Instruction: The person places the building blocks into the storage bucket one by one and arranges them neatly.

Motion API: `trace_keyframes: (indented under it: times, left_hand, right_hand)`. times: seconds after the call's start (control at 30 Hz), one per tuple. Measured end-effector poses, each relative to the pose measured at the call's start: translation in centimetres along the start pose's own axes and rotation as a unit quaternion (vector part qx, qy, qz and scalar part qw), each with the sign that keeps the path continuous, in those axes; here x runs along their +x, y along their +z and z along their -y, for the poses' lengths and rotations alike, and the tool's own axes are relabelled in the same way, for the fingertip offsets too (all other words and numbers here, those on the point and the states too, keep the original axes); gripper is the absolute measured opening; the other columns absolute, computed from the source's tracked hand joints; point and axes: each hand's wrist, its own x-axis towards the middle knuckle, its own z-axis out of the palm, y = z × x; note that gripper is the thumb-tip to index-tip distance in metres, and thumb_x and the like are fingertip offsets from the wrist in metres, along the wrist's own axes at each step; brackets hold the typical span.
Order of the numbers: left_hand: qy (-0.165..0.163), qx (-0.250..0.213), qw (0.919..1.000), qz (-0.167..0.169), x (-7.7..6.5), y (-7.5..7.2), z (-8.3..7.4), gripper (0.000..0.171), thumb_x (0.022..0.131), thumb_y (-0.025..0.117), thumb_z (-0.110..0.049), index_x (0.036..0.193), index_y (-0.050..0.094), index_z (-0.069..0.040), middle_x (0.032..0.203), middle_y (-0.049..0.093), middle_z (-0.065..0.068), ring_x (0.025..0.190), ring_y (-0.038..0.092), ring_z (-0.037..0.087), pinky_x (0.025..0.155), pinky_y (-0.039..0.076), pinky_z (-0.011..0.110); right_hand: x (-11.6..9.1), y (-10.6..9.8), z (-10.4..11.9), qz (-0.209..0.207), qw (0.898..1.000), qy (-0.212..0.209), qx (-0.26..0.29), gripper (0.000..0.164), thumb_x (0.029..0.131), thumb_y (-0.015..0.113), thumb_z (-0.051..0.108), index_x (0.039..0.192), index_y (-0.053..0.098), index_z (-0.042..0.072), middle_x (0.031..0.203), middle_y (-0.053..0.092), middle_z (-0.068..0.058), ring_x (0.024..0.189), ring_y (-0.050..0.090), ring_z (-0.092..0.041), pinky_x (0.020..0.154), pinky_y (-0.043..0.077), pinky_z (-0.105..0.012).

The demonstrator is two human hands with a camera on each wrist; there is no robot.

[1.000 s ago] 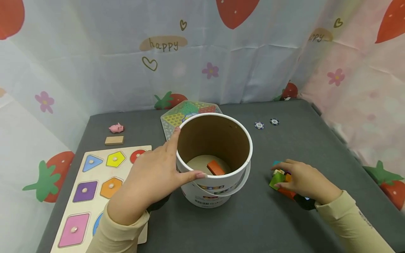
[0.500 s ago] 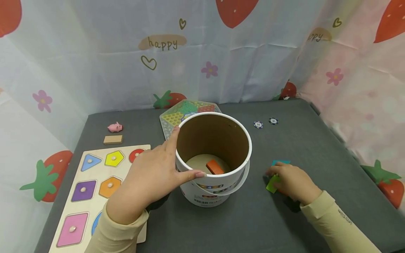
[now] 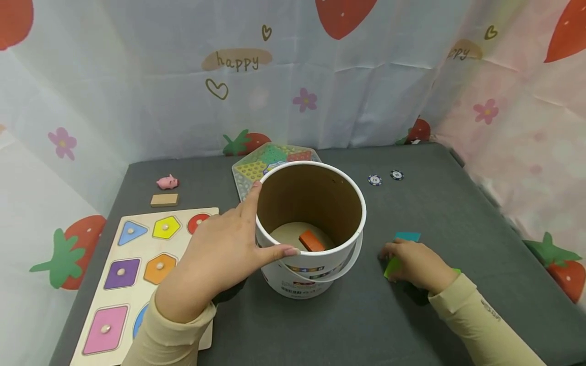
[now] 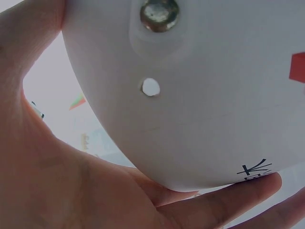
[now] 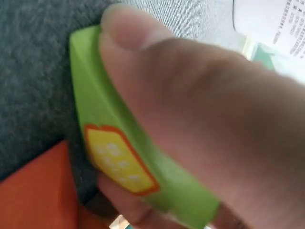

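My left hand (image 3: 215, 259) rests against the left side of a white bucket (image 3: 297, 282), its thumb along the front rim and its fingers spread along the wall. Inside the bucket lies an orange block (image 3: 312, 241). Right of it, low over the grey table, my right hand (image 3: 418, 264) pinches a green block (image 5: 90, 81) with a yellow label between thumb and fingers. Beside that block in the right wrist view is an orange-red block (image 5: 40, 191). A blue piece (image 3: 407, 236) shows just beyond the right hand, which hides much of what lies under it.
A wooden shape puzzle board (image 3: 114, 300) lies at the left. Behind it are a wooden block (image 3: 164, 200) and a pink toy pig (image 3: 168, 182). A hexagonal game board (image 3: 249, 170) sits behind the bucket, with two poker chips (image 3: 375, 180) to its right.
My right hand has shifted left and its fingers have drawn in round the green block. More of the blue piece shows behind it. My left hand stays at the bucket.
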Motion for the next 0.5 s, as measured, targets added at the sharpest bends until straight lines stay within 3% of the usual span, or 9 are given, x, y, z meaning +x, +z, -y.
trace_keyframes:
  times: [0.3, 0.5]
  left_hand:
    - [0.003, 0.003, 1.0, 0.003, 0.1, 0.1, 0.0, 0.128, 0.062, 0.035, -0.095, 0.154, 0.005, -0.011, 0.141, 0.047, 0.013, 0.108, 0.06, 0.031, 0.076, 0.049, 0.046]
    - [-0.001, 0.004, 1.0, 0.003, 0.1, 0.1, 0.0, 0.128, 0.062, 0.035, -0.095, 0.154, 0.005, -0.012, 0.14, 0.048, 0.013, 0.107, 0.06, 0.03, 0.074, 0.049, 0.044]
  right_hand:
    - [-0.1, 0.0, 1.0, -0.017, 0.999, -0.041, 0.006, 0.036, 0.062, 0.089, 0.01, 0.09, 0.069, 0.02, 0.084, 0.051, 0.009, 0.071, 0.05, -0.006, 0.064, 0.047, -0.028]
    - [-0.2, -3.3, 2.6, -0.136, 0.989, -0.06, 0.018, 0.039, 0.061, 0.091, 0.011, 0.092, 0.069, 0.019, 0.086, 0.051, 0.008, 0.074, 0.053, -0.008, 0.065, 0.05, -0.029]
